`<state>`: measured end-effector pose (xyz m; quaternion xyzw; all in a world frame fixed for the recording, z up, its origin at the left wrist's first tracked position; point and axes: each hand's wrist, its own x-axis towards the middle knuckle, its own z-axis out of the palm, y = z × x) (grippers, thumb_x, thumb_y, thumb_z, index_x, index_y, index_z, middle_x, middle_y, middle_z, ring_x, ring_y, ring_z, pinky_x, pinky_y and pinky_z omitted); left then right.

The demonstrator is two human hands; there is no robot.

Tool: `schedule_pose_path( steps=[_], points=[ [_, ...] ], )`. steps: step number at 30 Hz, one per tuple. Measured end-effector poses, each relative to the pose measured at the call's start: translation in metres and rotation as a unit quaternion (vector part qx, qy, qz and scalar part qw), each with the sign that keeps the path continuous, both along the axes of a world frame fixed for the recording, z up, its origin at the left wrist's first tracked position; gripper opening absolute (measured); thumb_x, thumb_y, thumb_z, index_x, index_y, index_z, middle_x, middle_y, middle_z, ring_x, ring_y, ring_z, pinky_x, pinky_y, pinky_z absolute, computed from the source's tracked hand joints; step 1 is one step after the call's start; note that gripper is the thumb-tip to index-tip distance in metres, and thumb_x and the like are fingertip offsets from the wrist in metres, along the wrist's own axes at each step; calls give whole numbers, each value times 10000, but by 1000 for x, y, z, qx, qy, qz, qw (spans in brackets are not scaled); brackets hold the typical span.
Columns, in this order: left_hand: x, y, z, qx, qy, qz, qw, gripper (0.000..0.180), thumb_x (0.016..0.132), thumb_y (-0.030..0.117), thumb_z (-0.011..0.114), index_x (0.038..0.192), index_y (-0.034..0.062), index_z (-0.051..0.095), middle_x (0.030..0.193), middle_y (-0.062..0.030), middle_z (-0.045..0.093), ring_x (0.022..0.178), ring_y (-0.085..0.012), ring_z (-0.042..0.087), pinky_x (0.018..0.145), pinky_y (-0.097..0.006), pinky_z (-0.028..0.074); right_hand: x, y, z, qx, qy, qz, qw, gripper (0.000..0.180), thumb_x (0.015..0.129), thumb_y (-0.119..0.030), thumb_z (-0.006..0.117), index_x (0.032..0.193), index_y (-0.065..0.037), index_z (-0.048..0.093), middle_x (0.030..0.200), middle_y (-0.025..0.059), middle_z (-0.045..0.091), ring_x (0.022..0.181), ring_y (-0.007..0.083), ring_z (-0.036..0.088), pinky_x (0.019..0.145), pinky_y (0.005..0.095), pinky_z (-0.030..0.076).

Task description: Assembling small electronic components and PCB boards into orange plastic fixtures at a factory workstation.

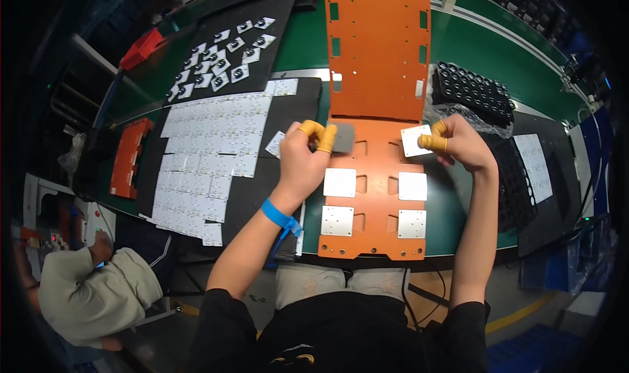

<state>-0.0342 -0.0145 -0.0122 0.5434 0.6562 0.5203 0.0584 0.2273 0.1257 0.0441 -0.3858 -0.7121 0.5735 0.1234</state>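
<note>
4 white square plates (339, 182) seated in orange jig (373, 238) at near bench edge. My left hand (303, 165), fingertips pinching grey square pad (341, 137) over jig's far-left pocket. My right hand (458, 143), fingertips pinching white plate (413, 139) over far-right pocket. Risk: both pieces tilted, could seat crooked or slip from finger cots. Raised orange lid (378, 45) beyond; plate sheets (209, 157) toward left edge.

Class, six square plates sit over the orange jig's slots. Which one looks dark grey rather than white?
The square plate at the top left, pinched by the left hand. It shows a dark grey face; the other five look white.
</note>
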Motion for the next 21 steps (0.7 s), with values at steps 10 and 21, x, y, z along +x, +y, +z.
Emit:
schedule_pose_path(
  steps=[10,21],
  points=[
    [0,-3,4,33,-11,-41,999,104,914,74,628,942,-7,568,799,-117,620,639,-182,592,569,-309,461,-17,-11,-14,-68,196,30,978,156,883,-130,690,795,-32,606,747,49,637,647,132,632,540,240,487],
    [-1,-3,-6,67,-207,-106,970,290,907,-75,547,1192,-29,518,897,-74,598,651,-85,590,580,-222,503,-30,-23,-18,-100,307,-6,946,243,856,-28,679,1035,-17,514,848,113,640,570,170,625,461,241,472]
  ],
)
